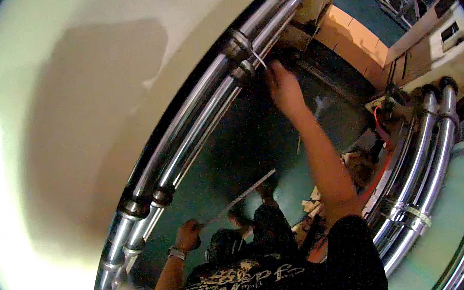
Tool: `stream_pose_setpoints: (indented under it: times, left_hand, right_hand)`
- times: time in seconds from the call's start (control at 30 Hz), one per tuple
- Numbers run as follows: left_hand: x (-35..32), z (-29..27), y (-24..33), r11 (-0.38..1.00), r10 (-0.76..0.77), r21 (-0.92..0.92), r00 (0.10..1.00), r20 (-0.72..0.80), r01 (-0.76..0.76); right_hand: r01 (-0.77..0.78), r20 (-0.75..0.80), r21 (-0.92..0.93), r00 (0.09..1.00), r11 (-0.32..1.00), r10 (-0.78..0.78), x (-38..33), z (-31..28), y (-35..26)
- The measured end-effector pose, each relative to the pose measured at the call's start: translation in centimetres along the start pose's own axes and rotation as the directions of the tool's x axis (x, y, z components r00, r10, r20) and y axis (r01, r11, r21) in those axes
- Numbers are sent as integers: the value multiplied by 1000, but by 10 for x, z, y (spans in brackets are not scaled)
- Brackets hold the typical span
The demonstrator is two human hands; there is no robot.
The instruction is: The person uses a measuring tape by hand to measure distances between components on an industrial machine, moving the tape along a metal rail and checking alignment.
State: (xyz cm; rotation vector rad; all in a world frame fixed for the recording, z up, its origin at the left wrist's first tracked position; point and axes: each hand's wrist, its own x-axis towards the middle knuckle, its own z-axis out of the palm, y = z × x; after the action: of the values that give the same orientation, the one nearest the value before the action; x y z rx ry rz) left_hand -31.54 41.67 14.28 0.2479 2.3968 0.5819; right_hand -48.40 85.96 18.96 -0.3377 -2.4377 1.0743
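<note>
Low on the left, my left hand point(188, 235), with a watch point(177, 252) at its wrist, is closed around one end of a long, thin pale strip point(238, 198). The strip slants up to the right above the dark floor. Further up, my right hand point(284, 86) is closed, slightly blurred, on a thin metal rod-like tool point(258, 58). The tool's far end meets the dark collars point(238, 44) on two long, shiny metal bars point(197, 100). The collars partly hide its tip, so its exact kind cannot be told.
A large pale curved surface point(90, 75) fills the left beyond the bars. More shiny bars point(426, 167) run along the right, beside a pale green roller point(453, 199). Orange-brown panels point(352, 37) stand at upper right. Small pale blocks point(310, 202) and a red cable point(378, 121) lie low down.
</note>
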Motion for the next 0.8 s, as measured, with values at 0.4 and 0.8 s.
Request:
stream_pose_setpoints:
  times: [0.4,0.8]
  left_hand:
    - [-46,57,-123,999,-24,-38,969,-245,15]
    - [-90,51,-149,984,-105,-167,959,-263,62]
  right_hand:
    - [573,432,-635,819,519,-377,162,51,-3]
    - [368,330,-627,924,687,-194,149,53,-57]
